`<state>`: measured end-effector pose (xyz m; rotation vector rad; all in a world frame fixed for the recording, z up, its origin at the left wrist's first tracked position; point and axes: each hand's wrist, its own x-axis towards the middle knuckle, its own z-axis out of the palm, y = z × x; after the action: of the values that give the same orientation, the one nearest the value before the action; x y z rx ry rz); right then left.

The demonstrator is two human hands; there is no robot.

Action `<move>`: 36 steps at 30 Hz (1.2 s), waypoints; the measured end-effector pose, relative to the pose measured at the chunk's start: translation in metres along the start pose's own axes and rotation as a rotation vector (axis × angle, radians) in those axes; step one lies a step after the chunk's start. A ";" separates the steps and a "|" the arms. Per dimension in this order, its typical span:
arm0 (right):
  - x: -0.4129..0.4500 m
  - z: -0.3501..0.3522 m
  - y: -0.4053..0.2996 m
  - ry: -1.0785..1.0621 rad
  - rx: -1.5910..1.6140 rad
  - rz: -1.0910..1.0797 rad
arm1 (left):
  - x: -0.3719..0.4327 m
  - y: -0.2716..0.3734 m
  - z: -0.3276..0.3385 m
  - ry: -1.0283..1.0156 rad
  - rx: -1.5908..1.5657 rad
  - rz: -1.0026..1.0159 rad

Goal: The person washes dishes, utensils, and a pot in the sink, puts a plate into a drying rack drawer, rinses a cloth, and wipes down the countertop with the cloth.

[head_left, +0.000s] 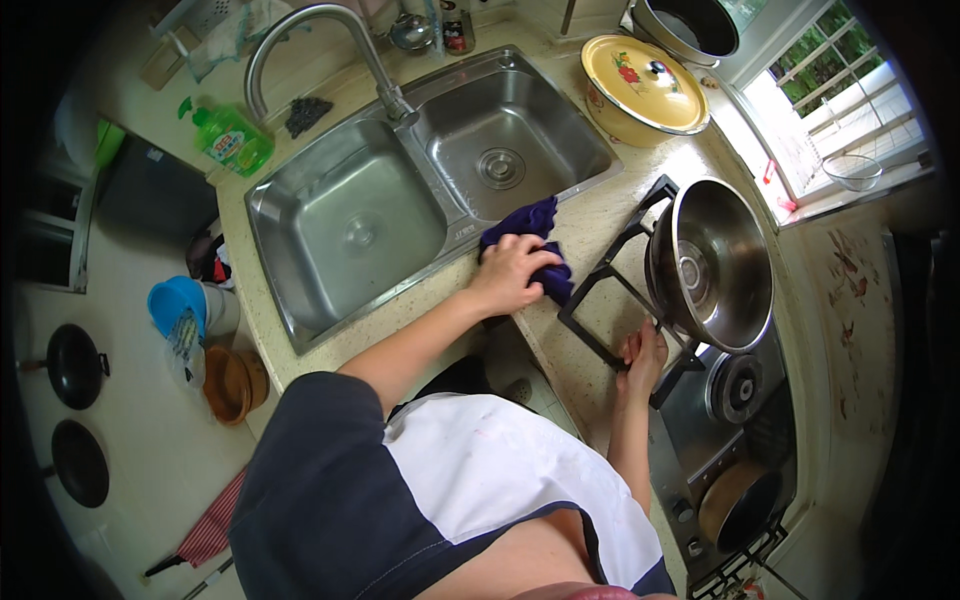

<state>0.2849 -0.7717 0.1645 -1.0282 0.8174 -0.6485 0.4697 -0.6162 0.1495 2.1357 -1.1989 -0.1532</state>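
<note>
My left hand [514, 274] presses a crumpled dark purple cloth [525, 221] onto the stone countertop [420, 300], beside the near right corner of the double steel sink [450, 247]. The fingers are bent over the cloth. My right hand [643, 351] has its fingers curled at a black metal pan support [589, 337], which lies on the counter right of the cloth. A deep steel pan [724, 262] rests at the support, its mouth tilted; how the two touch is partly hidden.
A curved faucet [322, 11] rises behind the sink. Green soap bottle [236, 142] stands left of it, a yellow lidded enamel pot [637, 90] right. A gas stove [705, 420] with another pan [739, 506] is at lower right. Blue [176, 304] and brown buckets [229, 386] stand at left.
</note>
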 end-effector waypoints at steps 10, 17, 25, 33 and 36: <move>0.047 0.020 0.014 -0.004 -0.022 -0.063 | -0.013 -0.008 0.003 0.091 0.195 -0.006; 0.054 0.013 0.008 -0.082 -0.193 -0.036 | -0.113 -0.021 -0.040 0.203 0.326 -0.138; 0.039 -0.014 0.015 -0.237 -0.543 -0.105 | -0.232 -0.037 -0.083 0.359 0.435 -0.371; -0.023 -0.050 -0.003 -0.203 -0.619 -0.219 | -0.291 -0.040 -0.106 0.562 0.492 -0.527; -0.042 -0.047 -0.001 -0.183 -0.626 -0.204 | -0.312 -0.054 -0.120 0.552 0.489 -0.638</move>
<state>0.2221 -0.7613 0.1637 -1.7305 0.7748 -0.4643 0.3786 -0.2899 0.1421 2.6691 -0.2210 0.4730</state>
